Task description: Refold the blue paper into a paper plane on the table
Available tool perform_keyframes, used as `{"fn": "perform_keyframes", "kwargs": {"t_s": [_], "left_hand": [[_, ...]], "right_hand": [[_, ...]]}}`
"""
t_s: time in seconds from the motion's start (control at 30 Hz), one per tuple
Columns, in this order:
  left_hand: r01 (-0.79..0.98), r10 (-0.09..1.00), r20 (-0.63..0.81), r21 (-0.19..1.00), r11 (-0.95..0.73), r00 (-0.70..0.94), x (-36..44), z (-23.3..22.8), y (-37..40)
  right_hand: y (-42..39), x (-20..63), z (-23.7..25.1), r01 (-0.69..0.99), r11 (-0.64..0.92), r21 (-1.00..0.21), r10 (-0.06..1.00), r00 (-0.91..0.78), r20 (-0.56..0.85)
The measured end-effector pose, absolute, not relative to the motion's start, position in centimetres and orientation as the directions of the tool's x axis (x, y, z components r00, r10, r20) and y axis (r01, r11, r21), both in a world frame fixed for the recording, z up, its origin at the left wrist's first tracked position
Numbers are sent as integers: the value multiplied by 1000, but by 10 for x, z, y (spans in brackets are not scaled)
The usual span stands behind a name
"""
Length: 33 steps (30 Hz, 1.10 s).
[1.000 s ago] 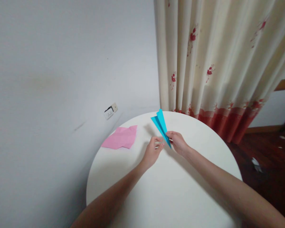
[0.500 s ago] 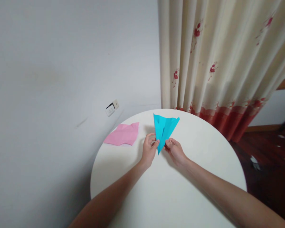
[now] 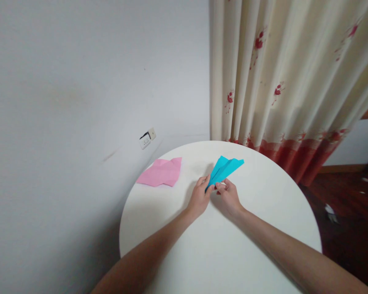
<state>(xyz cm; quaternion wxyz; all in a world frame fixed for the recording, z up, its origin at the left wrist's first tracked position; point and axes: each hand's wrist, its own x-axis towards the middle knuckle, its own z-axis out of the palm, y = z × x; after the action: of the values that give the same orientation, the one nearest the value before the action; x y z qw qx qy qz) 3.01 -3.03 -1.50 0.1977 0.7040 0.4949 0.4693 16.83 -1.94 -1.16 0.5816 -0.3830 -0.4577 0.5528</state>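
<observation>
Pinching blue paper plane (image 3: 225, 170) — left hand (image 3: 200, 197) | right hand (image 3: 228, 196)

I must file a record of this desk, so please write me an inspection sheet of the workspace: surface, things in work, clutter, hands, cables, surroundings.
Surface: round white table, smooth top, set close to the wall.
Things in work: folded blue paper plane, pinched at its pointed end by both hands, wide end pointing away to the right.
Clutter: creased pink paper sheet lying flat at the table's far left edge.
Hands: left hand and right hand each grip the plane's tip; forearms above the table.
Cables: nothing seen.
Surroundings: plain grey wall with a white wall socket; cream curtain with red flowers; dark wooden floor with small scraps.
</observation>
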Motion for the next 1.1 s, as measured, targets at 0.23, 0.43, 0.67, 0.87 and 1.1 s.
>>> {"fn": "perform_keyframes", "kwargs": {"t_s": [0.23,0.43,0.67,0.87,1.1], "left_hand": [[389,899,428,815,-429,94,17,-6,-25],[550,877,476,717,-429,65,20,-2,-28],[291,904,404,889,-353,-139,24,-10,-21],[83,929,303,953,-292,-211,22,-15,-14],[144,934,335,937,-317,-123,25,-22,-11]], "right_hand": [[-18,170,-10,-220,235,-947,962,-88,259],[-20,168,-4,-259,128,-957,986,-68,150],[-14,172,-15,-397,-19,-918,999,33,-35],[-17,172,-11,-544,-56,-837,997,-75,-18],[-14,173,-11,-553,-83,-829,989,-150,1]]}}
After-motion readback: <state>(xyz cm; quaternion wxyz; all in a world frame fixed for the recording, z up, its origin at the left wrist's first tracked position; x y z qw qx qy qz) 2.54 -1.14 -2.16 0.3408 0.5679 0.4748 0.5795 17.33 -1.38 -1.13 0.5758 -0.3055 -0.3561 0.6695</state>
